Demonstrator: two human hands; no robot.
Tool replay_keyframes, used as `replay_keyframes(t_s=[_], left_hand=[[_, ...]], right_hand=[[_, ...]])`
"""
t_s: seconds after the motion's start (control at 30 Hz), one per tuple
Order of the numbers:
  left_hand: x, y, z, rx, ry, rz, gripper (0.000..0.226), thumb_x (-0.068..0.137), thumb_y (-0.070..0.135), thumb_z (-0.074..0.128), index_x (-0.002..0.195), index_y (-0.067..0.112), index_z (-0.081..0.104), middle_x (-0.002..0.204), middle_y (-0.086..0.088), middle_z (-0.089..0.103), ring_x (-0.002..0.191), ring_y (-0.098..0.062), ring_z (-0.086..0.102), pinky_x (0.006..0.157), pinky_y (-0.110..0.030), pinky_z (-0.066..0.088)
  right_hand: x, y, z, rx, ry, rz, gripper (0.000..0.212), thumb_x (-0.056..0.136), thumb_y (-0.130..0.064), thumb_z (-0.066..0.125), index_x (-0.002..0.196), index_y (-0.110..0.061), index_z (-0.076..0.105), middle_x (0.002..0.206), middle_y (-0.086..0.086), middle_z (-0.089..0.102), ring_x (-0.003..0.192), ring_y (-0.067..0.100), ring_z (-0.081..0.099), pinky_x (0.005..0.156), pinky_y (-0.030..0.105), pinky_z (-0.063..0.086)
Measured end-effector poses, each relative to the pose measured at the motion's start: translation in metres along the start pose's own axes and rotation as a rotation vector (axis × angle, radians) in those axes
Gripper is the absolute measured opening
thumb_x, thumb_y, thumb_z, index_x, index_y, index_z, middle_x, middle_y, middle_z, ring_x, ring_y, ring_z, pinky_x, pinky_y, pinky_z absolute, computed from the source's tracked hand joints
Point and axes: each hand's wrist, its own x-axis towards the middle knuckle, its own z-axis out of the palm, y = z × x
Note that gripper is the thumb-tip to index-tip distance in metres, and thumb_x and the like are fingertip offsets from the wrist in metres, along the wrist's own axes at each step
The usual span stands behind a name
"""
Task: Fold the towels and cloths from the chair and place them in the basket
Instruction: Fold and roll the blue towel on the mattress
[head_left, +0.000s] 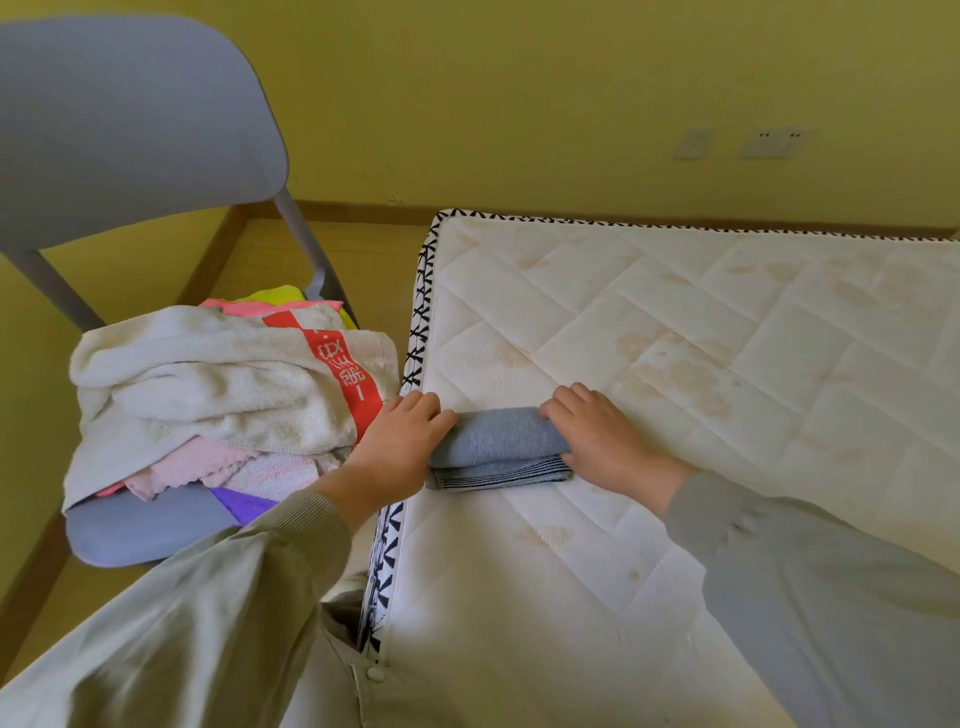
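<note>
Towel: a folded grey-blue towel (498, 448) of terry cloth, thin dark stripes along its near edge, lies on the mattress close to its left border.
Left hand: the left hand (400, 441) grips the towel's left end, fingers curled over the top fold.
Right hand: the right hand (597, 431) holds the right end — fingers bent over the top, thumb at the lower layers.
Mattress: a white quilted mattress (701, 322), stained, with black-and-white patterned piping.
Chair: a grey plastic chair (130, 130) stands just left of the mattress.
Pile: on the seat, a crumpled white towel with a red band (208, 384) lies over pink cloths (208, 462) — a purple cloth (244, 504) shows at the front.
Sleeves: pale grey-green, both cuffs at the wrists.
</note>
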Motion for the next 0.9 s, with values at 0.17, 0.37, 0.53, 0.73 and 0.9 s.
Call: replay_keyframes(t_s=[0.17, 0.37, 0.53, 0.73, 0.9], left_hand=[[-0.013, 0.012, -0.008, -0.170, 0.039, 0.099, 0.027, 0.056, 0.020, 0.054, 0.082, 0.017, 0.061, 0.089, -0.003, 0.052, 0.079, -0.022, 0.050, 0.073, -0.032, 0.042], [0.002, 0.045, -0.005, -0.358, 0.050, -0.062, 0.030, 0.081, 0.042, 0.054, 0.072, 0.014, 0.051, 0.087, -0.005, 0.050, 0.074, -0.020, 0.044, 0.065, -0.033, 0.041], [-0.001, 0.037, 0.011, -0.405, -0.142, -0.136, 0.082, 0.081, 0.067, 0.037, 0.138, 0.009, 0.041, 0.127, -0.008, 0.053, 0.111, -0.024, 0.050, 0.094, -0.036, 0.041], [0.002, 0.030, 0.015, -0.522, -0.227, -0.230, 0.074, 0.083, 0.059, 0.057, 0.140, 0.015, 0.040, 0.127, -0.007, 0.051, 0.117, -0.022, 0.045, 0.098, -0.035, 0.040], [0.008, 0.019, 0.002, -0.717, -0.407, -0.373, 0.065, 0.077, 0.038, 0.075, 0.129, 0.018, 0.043, 0.115, -0.003, 0.051, 0.101, -0.018, 0.051, 0.080, -0.027, 0.042]], right_hand=[[-0.014, -0.007, 0.001, 0.173, 0.105, -0.047, 0.031, 0.080, -0.048, 0.049, 0.076, -0.018, 0.056, 0.085, -0.004, 0.046, 0.082, 0.015, 0.041, 0.076, 0.028, 0.037], [0.009, -0.038, 0.011, 0.218, 0.283, 0.029, 0.040, 0.086, -0.030, 0.038, 0.055, -0.009, 0.049, 0.068, 0.003, 0.045, 0.068, 0.023, 0.045, 0.056, 0.031, 0.038], [0.009, -0.047, 0.028, 0.070, 0.183, 0.071, 0.039, 0.091, -0.032, 0.025, 0.099, -0.015, 0.059, 0.092, 0.000, 0.060, 0.084, 0.024, 0.054, 0.074, 0.036, 0.044], [0.004, -0.021, 0.037, 0.349, 0.045, 0.196, 0.054, 0.091, -0.053, 0.034, 0.103, -0.010, 0.063, 0.095, 0.005, 0.062, 0.092, 0.025, 0.052, 0.081, 0.036, 0.043], [0.007, -0.007, 0.030, 0.649, -0.127, 0.301, 0.039, 0.082, -0.044, 0.069, 0.105, -0.013, 0.063, 0.101, 0.003, 0.060, 0.099, 0.018, 0.051, 0.083, 0.025, 0.037]])
